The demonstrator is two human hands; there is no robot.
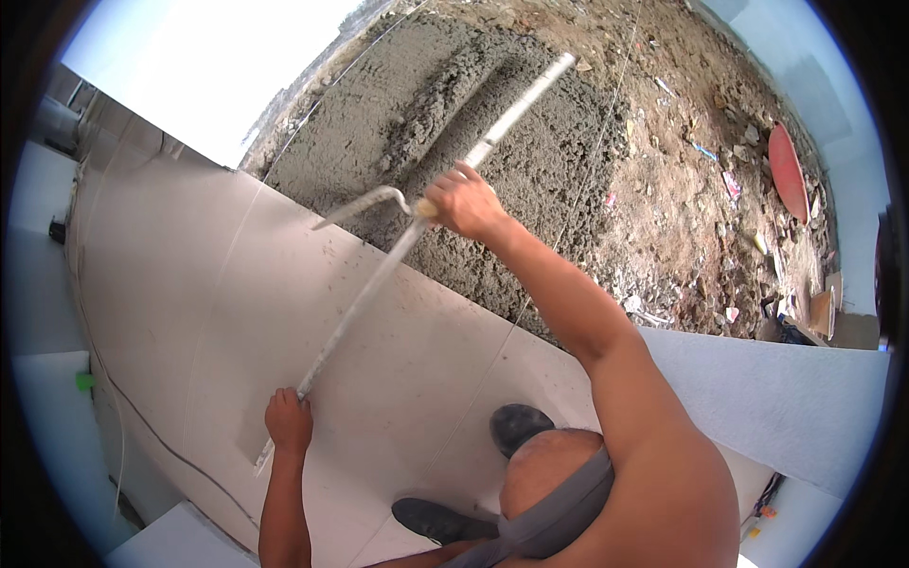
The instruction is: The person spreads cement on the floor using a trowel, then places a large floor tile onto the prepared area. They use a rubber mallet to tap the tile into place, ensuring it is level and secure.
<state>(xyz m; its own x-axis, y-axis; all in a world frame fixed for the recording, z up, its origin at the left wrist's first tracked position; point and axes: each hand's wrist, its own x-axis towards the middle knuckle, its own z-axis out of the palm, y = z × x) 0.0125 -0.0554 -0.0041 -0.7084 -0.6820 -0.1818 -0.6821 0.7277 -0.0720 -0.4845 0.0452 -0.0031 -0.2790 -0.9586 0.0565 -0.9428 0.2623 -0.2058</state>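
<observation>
A long pale straightedge bar (355, 298) runs diagonally from the tiled floor up across a bed of wet grey mortar (360, 123). My left hand (289, 419) is closed around its lower part, above the tiles. Farther up, my right hand (462, 201) is closed over the bar, fingers partly hidden. A trowel (365, 203) with a yellowish handle and a bent neck juts leftward from that same hand, its blade over the tile edge. Beneath the bar's upper part, a groove and a ridge of loose mortar show.
Large pale tiles (237, 284) cover the floor around my dark shoes. Thin strings (592, 151) cross the mortar. Rubble-strewn soil (682, 218) lies to the right, with a red dish-shaped object (788, 173) by the wall. A cable (180, 459) trails along the left.
</observation>
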